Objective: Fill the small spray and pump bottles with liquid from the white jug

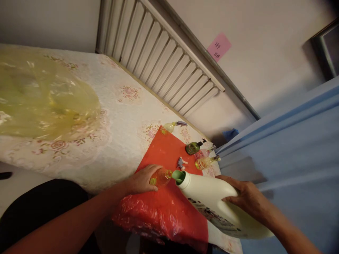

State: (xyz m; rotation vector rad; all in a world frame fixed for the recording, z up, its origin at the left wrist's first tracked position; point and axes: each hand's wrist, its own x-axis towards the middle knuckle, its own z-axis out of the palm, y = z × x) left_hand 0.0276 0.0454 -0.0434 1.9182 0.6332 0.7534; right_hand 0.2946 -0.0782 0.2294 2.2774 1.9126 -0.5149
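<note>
My left hand [143, 179] is wrapped round a small clear spray bottle [162, 176] with its top off, over a red plastic sheet [169, 208]. My right hand [245, 197] grips a large pale jug [212, 201] that is tilted towards the bottle. The jug's green spout [178, 175] is right at the bottle's neck. Whether liquid is flowing I cannot tell. Just beyond lies a loose grey and white spray head [181, 163] on the red sheet.
Several bottles, among them a dark green pump bottle [192, 148] and a yellowish bottle [203, 163], stand at the sheet's far edge, with a spray bottle [168, 127] at its corner. A yellow plastic bag [50, 102] covers the left of the flowered tablecloth [122, 130]. A radiator [159, 60] and blue curtain [286, 162] border the table.
</note>
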